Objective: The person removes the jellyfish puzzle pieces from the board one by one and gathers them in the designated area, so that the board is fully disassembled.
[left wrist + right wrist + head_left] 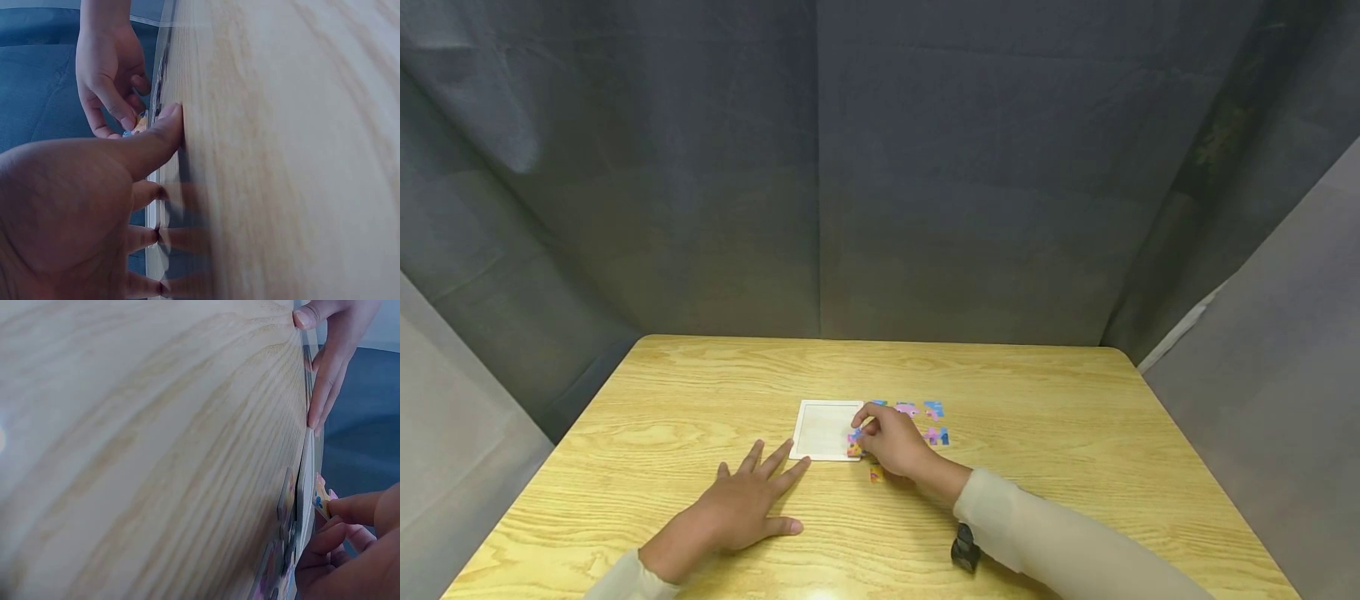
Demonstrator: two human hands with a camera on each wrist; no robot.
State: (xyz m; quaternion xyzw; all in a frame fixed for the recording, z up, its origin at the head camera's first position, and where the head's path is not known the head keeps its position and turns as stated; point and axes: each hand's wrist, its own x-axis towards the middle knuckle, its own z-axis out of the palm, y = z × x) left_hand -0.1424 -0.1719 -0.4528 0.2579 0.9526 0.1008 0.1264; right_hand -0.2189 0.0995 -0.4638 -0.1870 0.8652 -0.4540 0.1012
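A white, square puzzle tray point(827, 427) lies on the table. My right hand point(895, 443) pinches a colourful jigsaw puzzle piece point(854, 448) between thumb and finger over the tray's front right corner. In the right wrist view that puzzle piece point(321, 495) stands tilted at the tray's edge; whether it touches the tray's floor I cannot tell. My left hand point(737, 506) spreads its straight fingers on the wood, fingertips at the tray's front left edge.
Loose puzzle pieces lie right of the tray, among them a pink and blue one point(934, 409) and another point(943, 436); my right hand partly covers others. An orange piece point(876, 473) lies in front. Something black point(966, 548) hangs below the right sleeve. A dark curtain point(962, 183) closes off the back.
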